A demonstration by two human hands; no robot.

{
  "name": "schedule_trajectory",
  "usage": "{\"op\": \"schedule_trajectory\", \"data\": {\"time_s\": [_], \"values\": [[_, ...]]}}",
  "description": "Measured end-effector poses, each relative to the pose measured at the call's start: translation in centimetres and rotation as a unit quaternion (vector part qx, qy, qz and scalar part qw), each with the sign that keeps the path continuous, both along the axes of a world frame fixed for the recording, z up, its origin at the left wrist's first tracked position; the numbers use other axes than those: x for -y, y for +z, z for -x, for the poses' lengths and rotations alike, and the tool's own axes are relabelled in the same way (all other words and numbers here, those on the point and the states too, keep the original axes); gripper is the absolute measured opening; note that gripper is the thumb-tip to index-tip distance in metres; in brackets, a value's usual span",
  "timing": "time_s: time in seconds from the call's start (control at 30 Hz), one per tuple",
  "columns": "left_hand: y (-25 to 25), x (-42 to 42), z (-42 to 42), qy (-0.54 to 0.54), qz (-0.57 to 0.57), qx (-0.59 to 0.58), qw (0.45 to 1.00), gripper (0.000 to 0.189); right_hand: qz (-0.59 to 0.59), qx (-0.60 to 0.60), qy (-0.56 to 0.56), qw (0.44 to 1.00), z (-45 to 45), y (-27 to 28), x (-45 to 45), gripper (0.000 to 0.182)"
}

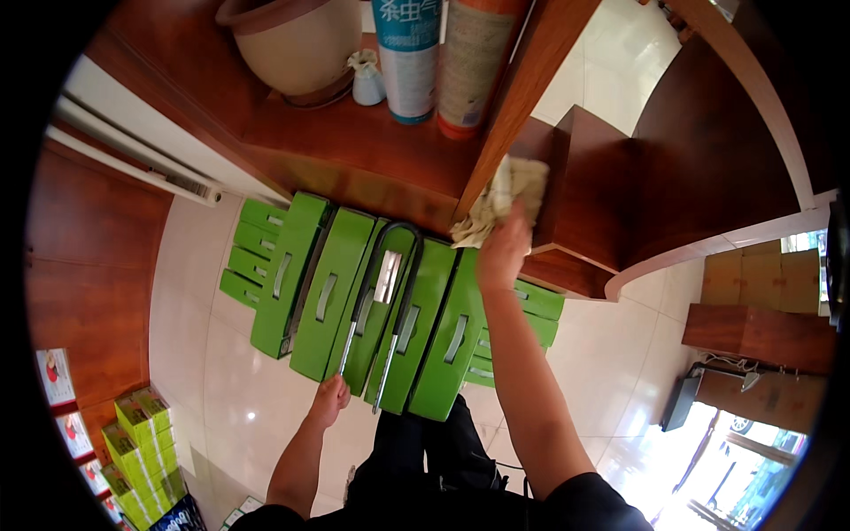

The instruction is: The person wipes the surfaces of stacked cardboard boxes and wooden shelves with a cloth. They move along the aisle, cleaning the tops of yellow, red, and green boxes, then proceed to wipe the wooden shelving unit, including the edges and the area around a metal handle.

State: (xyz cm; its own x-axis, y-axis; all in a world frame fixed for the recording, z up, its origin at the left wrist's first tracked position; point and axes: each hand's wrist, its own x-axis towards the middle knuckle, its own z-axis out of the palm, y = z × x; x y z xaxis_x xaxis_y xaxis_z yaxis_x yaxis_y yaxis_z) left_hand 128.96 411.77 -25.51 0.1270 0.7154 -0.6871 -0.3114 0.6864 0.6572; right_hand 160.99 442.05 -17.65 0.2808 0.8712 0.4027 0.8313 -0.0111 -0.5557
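Observation:
My right hand point(506, 255) presses a crumpled cream cloth point(524, 182) against the brown wooden shelf unit, beside an upright wooden post point(531, 93). My left hand point(330, 400) is closed around the lower end of one metal leg of a U-shaped bar point(420, 249) with a black sleeved bend. The bar lies over a row of green boxes with handles point(438, 332). A shiny silver piece point(388, 277) shows between its two legs. What that piece belongs to, I cannot tell.
A plant pot point(292, 50), a small white vase point(368, 83), a blue-and-white spray can point(408, 66) and an orange-capped can point(473, 73) stand on the shelf. Yellow-green cartons point(143, 431) are stacked at lower left. A curved wooden shelf point(704, 146) extends right.

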Motion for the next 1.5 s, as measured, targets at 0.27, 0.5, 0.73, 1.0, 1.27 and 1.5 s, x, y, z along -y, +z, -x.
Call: {"op": "schedule_trajectory", "data": {"time_s": [0.27,0.5,0.73,1.0,1.27,1.5], "values": [[-2.3,0.1,0.7,-0.303,0.009,-0.542,0.784,0.055,0.243,0.111,0.015,0.964,1.0,0.0,-3.4,0.060],[1.0,-3.7,-1.6,-0.461,-0.003,-0.611,0.643,0.054,0.260,0.130,-0.020,0.957,-0.7,-0.2,-10.7,0.060],[3.0,-8.7,-1.9,-0.600,0.024,-0.548,0.582,0.051,0.274,0.129,0.046,0.952,-2.0,0.4,-10.3,0.059],[14.1,-19.9,-15.7,-0.231,-0.494,-0.441,0.713,0.026,0.289,0.187,0.055,0.937,0.4,0.4,-2.2,0.062],[12.2,-35.3,-26.7,-0.118,-0.514,-0.375,0.763,0.044,0.351,0.081,0.085,0.929,-3.5,0.7,-10.4,0.068],[8.6,-34.5,-26.8,-0.226,-0.495,-0.492,0.679,0.060,0.302,0.102,0.119,0.940,-2.6,0.4,-2.0,0.075]]}}
